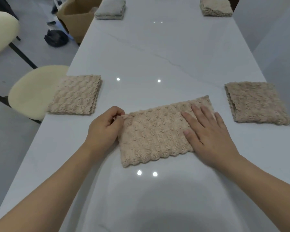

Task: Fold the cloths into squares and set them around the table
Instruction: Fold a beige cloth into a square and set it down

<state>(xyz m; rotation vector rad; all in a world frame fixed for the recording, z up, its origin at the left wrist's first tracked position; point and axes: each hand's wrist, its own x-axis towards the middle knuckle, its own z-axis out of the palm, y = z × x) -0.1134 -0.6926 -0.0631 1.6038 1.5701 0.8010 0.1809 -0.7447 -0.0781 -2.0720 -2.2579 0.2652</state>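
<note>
A tan cloth [157, 131] lies in the middle of the white table [157, 56], folded into a long strip. The left hand [105, 126] pinches its left end with curled fingers. The right hand [206, 131] lies flat on its right end, fingers straight. A folded tan square [75, 95] sits by the left edge, near a cream chair [32, 91]. Another square [256, 102] sits by the right edge. Two more folded cloths, a grey one [110, 9] and a tan one [216, 6], sit far away.
</note>
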